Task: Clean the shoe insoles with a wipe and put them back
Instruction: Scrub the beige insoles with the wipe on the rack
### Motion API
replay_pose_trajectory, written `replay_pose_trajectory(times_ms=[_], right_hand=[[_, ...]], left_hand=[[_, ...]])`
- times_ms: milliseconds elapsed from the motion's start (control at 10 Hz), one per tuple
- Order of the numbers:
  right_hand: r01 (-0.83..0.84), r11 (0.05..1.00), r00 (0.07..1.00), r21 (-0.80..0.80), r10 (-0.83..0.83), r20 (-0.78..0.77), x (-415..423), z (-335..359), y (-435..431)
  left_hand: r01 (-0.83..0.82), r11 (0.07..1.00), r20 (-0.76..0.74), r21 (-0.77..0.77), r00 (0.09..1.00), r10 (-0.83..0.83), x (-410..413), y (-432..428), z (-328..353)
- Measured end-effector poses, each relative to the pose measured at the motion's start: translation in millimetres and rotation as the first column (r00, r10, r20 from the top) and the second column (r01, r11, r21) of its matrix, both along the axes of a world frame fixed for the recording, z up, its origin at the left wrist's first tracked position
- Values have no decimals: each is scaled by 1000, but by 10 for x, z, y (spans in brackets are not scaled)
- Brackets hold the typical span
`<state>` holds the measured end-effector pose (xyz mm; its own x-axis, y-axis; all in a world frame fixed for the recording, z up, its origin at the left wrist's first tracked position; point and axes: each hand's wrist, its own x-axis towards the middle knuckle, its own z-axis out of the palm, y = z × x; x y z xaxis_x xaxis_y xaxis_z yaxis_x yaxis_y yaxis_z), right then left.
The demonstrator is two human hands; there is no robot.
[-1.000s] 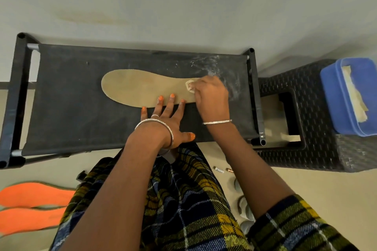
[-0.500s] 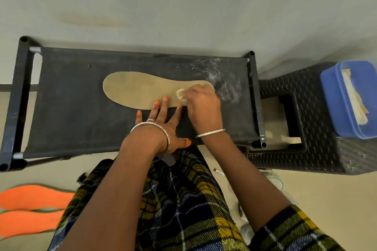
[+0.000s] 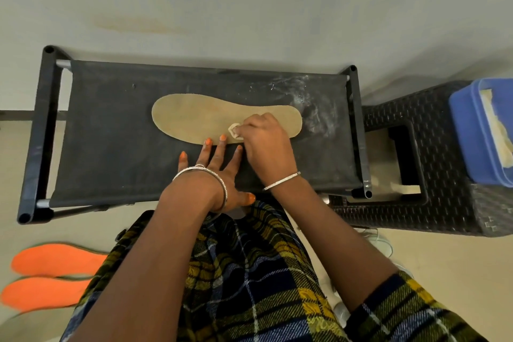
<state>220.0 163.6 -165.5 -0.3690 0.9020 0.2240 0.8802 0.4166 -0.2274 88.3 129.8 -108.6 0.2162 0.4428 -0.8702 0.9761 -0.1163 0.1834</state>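
Two orange foam insoles (image 3: 52,275) lay side by side on the pale floor at the far left, well apart from the work surface. Beyond them stood a black fabric-topped rack (image 3: 111,147) with a black tubular frame. A flat tan shoe insole (image 3: 194,116) lay lengthwise across the middle of its fabric, rounded toe end to the left. The left hand (image 3: 219,175) lay flat on the fabric with its fingers straight and spread, grasping nothing. Two orange-nailed fingertips (image 3: 208,142) pressed on the insole's near edge. Just to the right, a small crumpled whitish wipe (image 3: 234,130) sat on the insole's narrow middle. It was clenched in the curled fingers of the right hand (image 3: 266,141), which covered the insole's heel half. White smears (image 3: 313,108) marked the fabric past the heel. Farther right stood a dark woven plastic stool (image 3: 444,203), and on its top a blue plastic tub (image 3: 466,141) held pale cloths (image 3: 497,125).
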Motion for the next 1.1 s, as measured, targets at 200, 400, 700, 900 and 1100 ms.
replay_pose_trajectory(times_ms=[200, 400, 700, 900, 1100], right_hand=[[219, 976, 975, 15, -218, -35, 225, 17, 281], [-42, 999, 999, -25, 42, -2, 70, 19, 136], [268, 963, 963, 21, -267, -40, 560, 49, 138], [239, 971, 970, -19, -239, -47, 556, 54, -85], [370, 929, 928, -19, -371, -47, 687, 52, 315]], left_hand=[[-32, 999, 32, 13, 999, 32, 7, -7, 1], [-92, 994, 58, 57, 994, 88, 46, -11, -24], [-72, 994, 35, 82, 997, 70, 128, 0, -25], [-70, 993, 48, 99, 997, 66, 198, 5, -52], [-73, 993, 59, 91, 996, 68, 193, 8, -51]])
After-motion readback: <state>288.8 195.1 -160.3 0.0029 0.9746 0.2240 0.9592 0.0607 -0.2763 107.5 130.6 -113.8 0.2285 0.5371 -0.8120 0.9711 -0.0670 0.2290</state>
